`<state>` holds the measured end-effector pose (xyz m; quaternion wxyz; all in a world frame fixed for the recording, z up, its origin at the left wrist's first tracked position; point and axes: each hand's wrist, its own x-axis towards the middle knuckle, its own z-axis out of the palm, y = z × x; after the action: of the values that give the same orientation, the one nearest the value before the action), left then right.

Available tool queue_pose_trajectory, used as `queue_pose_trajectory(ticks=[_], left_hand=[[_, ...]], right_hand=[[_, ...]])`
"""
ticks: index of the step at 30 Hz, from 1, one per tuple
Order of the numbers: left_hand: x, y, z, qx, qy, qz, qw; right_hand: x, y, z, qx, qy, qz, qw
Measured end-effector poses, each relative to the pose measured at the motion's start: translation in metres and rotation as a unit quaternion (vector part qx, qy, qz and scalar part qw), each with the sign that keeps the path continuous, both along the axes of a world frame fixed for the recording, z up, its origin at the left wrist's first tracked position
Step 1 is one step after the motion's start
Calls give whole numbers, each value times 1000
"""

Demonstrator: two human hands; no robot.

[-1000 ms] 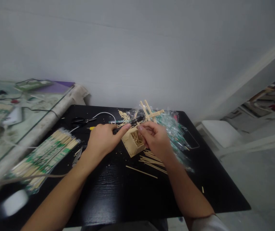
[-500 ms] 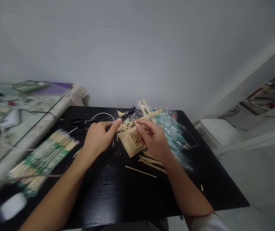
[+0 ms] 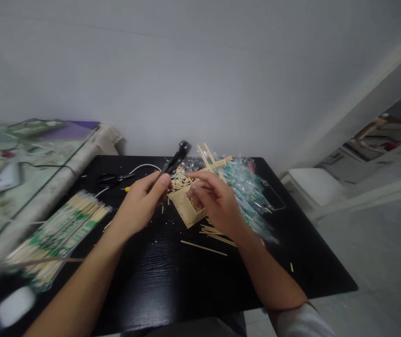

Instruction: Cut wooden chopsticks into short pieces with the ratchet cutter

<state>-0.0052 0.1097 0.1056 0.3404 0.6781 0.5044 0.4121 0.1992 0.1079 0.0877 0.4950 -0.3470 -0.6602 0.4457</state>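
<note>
My left hand (image 3: pixel 140 203) is closed round a black tool (image 3: pixel 174 160) whose tip points up and away, above the table. A small open box of pale wooden sticks (image 3: pixel 185 207) sits on the black table (image 3: pixel 158 276) between my hands. My right hand (image 3: pixel 213 201) rests at the box's right side with its fingers curled over the opening, on the short sticks inside; what they pinch is hidden. Behind the box a cross of glued sticks (image 3: pixel 211 162) stands up.
Loose sticks (image 3: pixel 207 238) lie in front of the box. A pack of chopsticks in green-printed wrappers (image 3: pixel 58 234) lies at the left, clear wrappers (image 3: pixel 248 187) at the right. Black scissors (image 3: pixel 113 178) and a white cable (image 3: pixel 144 167) lie behind. A glass-topped table (image 3: pixel 18 178) adjoins at the left.
My left hand has lifted the black tool from lying level near the box to pointing steeply upward. My right hand has stayed at the box.
</note>
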Motion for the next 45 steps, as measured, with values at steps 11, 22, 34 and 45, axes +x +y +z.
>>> queue_pose_trajectory(ticks=[11,22,34,45], left_hand=[[0,-5,2,54,121,26,991],[4,-7,-2,197,274,128,933],[6,-9,-2,230,315,136,910],[6,-11,-2,221,361,155,893]], right_hand=[[-2,-7,8,13,50,-2,999],[-1,-16,14,38,12,-77,996],[-3,-16,14,47,18,-85,995],[-1,-16,17,48,-15,-100,994]])
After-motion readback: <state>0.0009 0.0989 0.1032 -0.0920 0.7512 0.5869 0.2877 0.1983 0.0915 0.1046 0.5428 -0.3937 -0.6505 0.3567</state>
